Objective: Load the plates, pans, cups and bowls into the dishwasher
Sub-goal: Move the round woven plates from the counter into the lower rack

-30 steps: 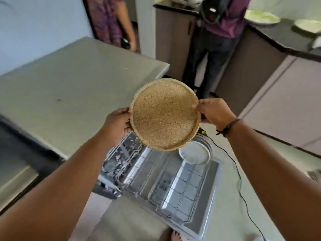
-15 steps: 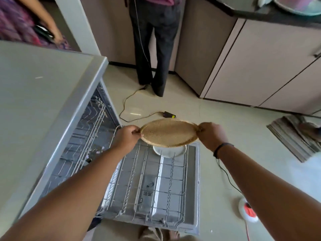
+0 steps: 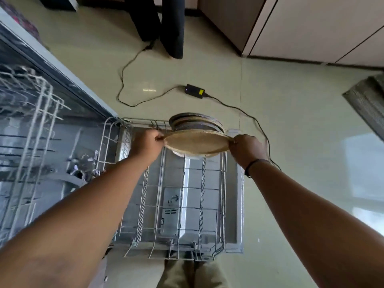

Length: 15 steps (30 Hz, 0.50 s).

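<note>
At the far left of the frame, the open dishwasher is seen, its upper wire basket in view. In the centre, the lower rack is pulled out over the open door. Above the rack's far end, one speckled tan plate is held nearly flat. Its left rim is pinched by the left hand and its right rim is gripped by the right hand, fingers curled on it. The plate is judged stiff, fairly light and breakable, best held at opposite rims as here. Behind it, a few plates are already racked on edge; an exact count cannot be made. On the floor toward the upper right, one black adapter lies on its cable.
</note>
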Each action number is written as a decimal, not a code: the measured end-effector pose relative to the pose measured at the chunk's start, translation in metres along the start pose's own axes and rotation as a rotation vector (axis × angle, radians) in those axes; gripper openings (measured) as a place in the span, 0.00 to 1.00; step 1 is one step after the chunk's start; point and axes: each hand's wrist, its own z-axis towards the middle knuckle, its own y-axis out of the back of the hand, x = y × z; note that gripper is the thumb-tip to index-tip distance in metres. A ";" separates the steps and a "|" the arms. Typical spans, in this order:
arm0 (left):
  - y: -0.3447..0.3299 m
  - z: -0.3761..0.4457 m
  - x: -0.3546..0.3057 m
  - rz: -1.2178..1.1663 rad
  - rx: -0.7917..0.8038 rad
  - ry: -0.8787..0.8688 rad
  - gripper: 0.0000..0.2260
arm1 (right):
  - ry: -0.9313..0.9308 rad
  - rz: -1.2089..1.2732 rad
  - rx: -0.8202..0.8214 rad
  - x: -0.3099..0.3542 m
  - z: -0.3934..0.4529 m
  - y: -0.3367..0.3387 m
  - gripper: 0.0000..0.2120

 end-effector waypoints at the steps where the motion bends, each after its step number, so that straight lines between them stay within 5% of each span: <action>1: -0.008 0.005 0.004 0.010 0.027 0.015 0.07 | 0.000 0.006 0.015 -0.004 0.004 -0.011 0.13; 15: -0.065 0.032 0.036 -0.032 -0.031 0.016 0.07 | 0.007 0.104 0.008 -0.025 0.035 -0.076 0.13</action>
